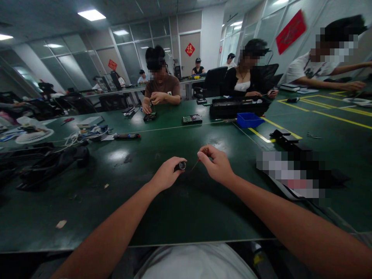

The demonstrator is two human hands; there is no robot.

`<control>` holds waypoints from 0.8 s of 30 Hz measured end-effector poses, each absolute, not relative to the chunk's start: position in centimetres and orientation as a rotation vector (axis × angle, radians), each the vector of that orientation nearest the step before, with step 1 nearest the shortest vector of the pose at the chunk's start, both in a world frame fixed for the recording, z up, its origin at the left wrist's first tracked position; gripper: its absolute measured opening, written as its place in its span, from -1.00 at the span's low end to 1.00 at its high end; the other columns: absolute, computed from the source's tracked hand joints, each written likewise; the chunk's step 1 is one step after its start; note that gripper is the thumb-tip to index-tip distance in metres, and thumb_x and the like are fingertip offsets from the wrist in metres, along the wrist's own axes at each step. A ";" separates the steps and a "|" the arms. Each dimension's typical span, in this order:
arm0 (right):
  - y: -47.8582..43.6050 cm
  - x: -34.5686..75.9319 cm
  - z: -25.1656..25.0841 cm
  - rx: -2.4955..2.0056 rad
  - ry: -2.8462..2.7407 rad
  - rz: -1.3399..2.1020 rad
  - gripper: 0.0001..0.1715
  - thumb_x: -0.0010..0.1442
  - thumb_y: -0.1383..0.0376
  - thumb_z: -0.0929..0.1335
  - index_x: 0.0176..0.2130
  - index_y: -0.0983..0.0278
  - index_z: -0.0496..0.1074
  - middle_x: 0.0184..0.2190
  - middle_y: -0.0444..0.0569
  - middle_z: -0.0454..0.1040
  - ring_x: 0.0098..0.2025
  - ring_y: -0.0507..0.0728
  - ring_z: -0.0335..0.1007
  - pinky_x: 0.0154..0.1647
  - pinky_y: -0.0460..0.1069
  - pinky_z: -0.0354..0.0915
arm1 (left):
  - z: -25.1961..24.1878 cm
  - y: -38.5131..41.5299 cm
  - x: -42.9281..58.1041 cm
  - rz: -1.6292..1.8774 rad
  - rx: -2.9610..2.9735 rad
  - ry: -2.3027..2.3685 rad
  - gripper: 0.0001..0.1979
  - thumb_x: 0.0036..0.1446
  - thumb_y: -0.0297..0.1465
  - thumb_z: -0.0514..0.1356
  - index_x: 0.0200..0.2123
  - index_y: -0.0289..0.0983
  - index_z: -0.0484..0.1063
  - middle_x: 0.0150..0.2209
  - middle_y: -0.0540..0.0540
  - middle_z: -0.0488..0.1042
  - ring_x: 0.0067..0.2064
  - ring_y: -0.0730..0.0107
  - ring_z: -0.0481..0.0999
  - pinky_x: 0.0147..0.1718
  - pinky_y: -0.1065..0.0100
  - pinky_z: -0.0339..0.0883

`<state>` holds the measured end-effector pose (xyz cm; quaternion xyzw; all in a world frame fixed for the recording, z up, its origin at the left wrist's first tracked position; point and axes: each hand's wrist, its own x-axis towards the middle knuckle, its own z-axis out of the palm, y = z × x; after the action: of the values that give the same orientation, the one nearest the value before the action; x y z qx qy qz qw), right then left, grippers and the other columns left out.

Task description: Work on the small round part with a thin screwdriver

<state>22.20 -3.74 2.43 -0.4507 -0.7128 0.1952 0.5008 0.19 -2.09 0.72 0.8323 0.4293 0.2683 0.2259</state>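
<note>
Above the green table (174, 217), my left hand (167, 173) is closed round a small dark cylindrical part (181, 166) with a round, light-rimmed end facing my right hand. My right hand (215, 164) pinches a thin screwdriver (195, 164), its shaft slanting down and left toward the cylinder. The tip is apart from the cylinder. Most of the handle is hidden by my fingers.
Across the table are a circuit board device (192, 119), a blue bin (250, 120) and a long black tray (238, 108). A dark tool (127, 136) lies left, near black bags (55, 164). Black parts (287, 138) lie right. Several people sit beyond.
</note>
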 end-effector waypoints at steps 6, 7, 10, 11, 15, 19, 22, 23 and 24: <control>-3.7 22.1 1.9 -0.991 -1.606 0.602 -0.77 0.33 0.11 0.31 -0.16 0.21 0.42 -0.33 -0.05 0.56 -0.26 0.14 0.55 -0.23 0.04 0.40 | 0.7 -2.2 -0.3 0.793 2.264 1.138 -0.65 0.19 -0.50 0.24 0.05 -0.18 0.46 0.00 -0.09 0.50 0.05 0.23 0.46 0.12 0.17 0.32; -3.7 22.1 1.9 -0.994 -1.621 0.596 -0.77 0.33 0.12 0.31 -0.15 0.20 0.42 -0.32 -0.04 0.57 -0.25 0.15 0.55 -0.21 0.05 0.40 | 0.7 -2.2 -0.2 0.795 2.258 1.135 -0.65 0.19 -0.49 0.24 0.05 -0.17 0.46 0.00 -0.09 0.50 0.05 0.23 0.47 0.11 0.18 0.32; -3.7 21.9 2.0 -1.022 -1.662 0.558 -0.80 0.33 0.14 0.31 -0.14 0.20 0.42 -0.32 -0.04 0.58 -0.25 0.15 0.56 -0.22 0.05 0.39 | 0.5 -2.2 -0.1 0.793 2.250 1.131 -0.65 0.19 -0.48 0.25 0.05 -0.16 0.47 -0.01 -0.09 0.50 0.04 0.23 0.47 0.10 0.18 0.32; -3.7 21.9 2.0 -1.030 -1.665 0.553 -0.80 0.33 0.15 0.31 -0.14 0.20 0.42 -0.31 -0.03 0.58 -0.25 0.16 0.56 -0.23 0.05 0.39 | 0.5 -2.1 -0.1 0.791 2.248 1.134 -0.65 0.19 -0.48 0.25 0.05 -0.16 0.47 -0.01 -0.09 0.50 0.04 0.22 0.47 0.10 0.17 0.33; -3.6 21.9 2.0 -1.034 -1.655 0.575 -0.81 0.32 0.15 0.31 -0.16 0.20 0.42 -0.31 -0.02 0.59 -0.25 0.16 0.57 -0.22 0.07 0.41 | 0.2 -2.0 -0.2 0.816 2.209 1.177 -0.59 0.18 -0.48 0.25 0.11 -0.16 0.43 0.05 -0.11 0.49 0.09 0.19 0.45 0.15 0.13 0.30; -3.7 21.9 2.1 -1.023 -1.658 0.583 -0.80 0.32 0.15 0.31 -0.16 0.21 0.43 -0.31 -0.03 0.59 -0.25 0.16 0.56 -0.21 0.06 0.40 | 0.1 -1.9 -0.2 0.835 2.166 1.209 -0.58 0.18 -0.47 0.26 0.13 -0.18 0.42 0.08 -0.11 0.48 0.11 0.19 0.44 0.17 0.13 0.29; -3.8 21.9 2.4 -1.061 -1.668 0.537 -0.80 0.30 0.14 0.34 -0.22 0.22 0.45 -0.35 -0.04 0.58 -0.31 0.13 0.53 -0.28 0.02 0.36 | 0.3 -2.0 -0.1 0.834 2.174 1.214 -0.61 0.18 -0.47 0.26 0.09 -0.19 0.45 0.04 -0.11 0.50 0.08 0.21 0.46 0.15 0.13 0.30; -3.8 21.9 2.5 -1.100 -1.673 0.504 -0.78 0.28 0.11 0.36 -0.28 0.22 0.45 -0.40 -0.05 0.57 -0.36 0.11 0.49 -0.34 0.00 0.33 | 0.3 -2.0 -0.1 0.842 2.173 1.222 -0.62 0.18 -0.48 0.26 0.08 -0.19 0.45 0.03 -0.11 0.50 0.08 0.21 0.46 0.16 0.13 0.30; -3.8 22.0 2.6 -1.144 -1.680 0.470 -0.74 0.25 0.08 0.38 -0.34 0.21 0.44 -0.45 -0.08 0.54 -0.43 0.09 0.44 -0.41 -0.02 0.28 | 0.4 -2.1 -0.1 0.848 2.171 1.229 -0.61 0.17 -0.48 0.26 0.08 -0.20 0.45 0.04 -0.11 0.50 0.08 0.20 0.46 0.17 0.12 0.30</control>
<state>21.99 -3.78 2.59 -0.4737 -0.6959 0.1947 0.5034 -0.06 -2.08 0.39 0.7976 0.4516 0.3115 0.2506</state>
